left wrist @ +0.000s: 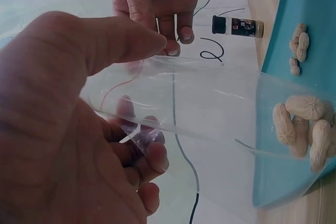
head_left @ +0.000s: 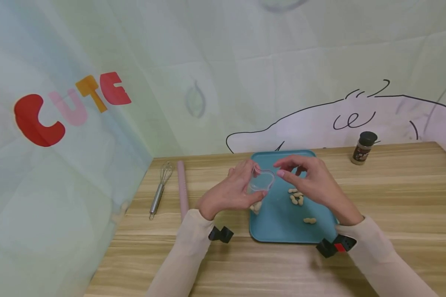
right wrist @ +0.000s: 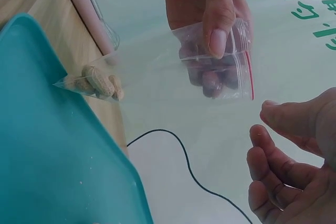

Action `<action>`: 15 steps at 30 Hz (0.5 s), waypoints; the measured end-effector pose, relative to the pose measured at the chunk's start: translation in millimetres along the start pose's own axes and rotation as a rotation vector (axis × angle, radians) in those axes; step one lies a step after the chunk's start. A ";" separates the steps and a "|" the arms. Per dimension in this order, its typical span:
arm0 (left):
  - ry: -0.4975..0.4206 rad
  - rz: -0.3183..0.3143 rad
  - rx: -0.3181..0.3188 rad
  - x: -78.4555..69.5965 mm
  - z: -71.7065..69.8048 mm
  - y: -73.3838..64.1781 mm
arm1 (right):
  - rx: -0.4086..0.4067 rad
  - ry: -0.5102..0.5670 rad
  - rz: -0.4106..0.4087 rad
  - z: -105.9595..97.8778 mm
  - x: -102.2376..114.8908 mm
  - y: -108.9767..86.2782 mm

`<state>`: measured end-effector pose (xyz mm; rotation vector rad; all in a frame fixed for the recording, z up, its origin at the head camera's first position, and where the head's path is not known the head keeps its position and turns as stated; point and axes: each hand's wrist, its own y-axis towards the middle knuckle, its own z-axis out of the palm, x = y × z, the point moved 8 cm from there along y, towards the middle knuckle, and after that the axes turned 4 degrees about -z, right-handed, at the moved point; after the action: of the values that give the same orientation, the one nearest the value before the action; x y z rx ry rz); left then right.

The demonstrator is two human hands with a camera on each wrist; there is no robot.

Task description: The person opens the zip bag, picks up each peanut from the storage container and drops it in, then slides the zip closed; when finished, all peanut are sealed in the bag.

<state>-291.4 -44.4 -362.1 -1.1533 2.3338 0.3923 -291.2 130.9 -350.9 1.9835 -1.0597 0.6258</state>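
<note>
My left hand [head_left: 232, 189] grips a clear zip bag [right wrist: 157, 66] near its red-lined mouth, thumb on one side and fingers on the other. The bag hangs by the left part of the teal tray [head_left: 278, 229], its mouth spread in a loop in the head view. Several peanuts [right wrist: 100, 82] in their shells lie at its bottom. My right hand [head_left: 314, 179] is held up just right of the bag's mouth, thumb and fingers apart with nothing between them. Below it on the tray lie a small cluster of peanuts [head_left: 296, 197] and a lone peanut [head_left: 309, 220].
Left of the tray lie a metal whisk [head_left: 157, 197] and a long pink rod [head_left: 183, 185]. A spice jar [head_left: 362, 150] with a black lid stands at the back right of the wooden table [head_left: 405, 189]. A printed cloth [head_left: 193, 53] hangs behind and to the left.
</note>
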 end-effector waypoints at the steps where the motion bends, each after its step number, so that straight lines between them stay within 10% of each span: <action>1: 0.000 -0.002 0.000 0.1 0.0 0.0 | 0.000 -0.001 0.006 -0.4 -1.1 0.0; 15: -0.001 -0.011 -0.008 -0.6 -1.3 -1.4 | 0.011 -0.007 0.029 -1.8 -8.5 0.1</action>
<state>-290.4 -45.4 -360.8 -1.1691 2.3262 0.3988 -295.8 136.2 -356.0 1.9844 -1.0932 0.6424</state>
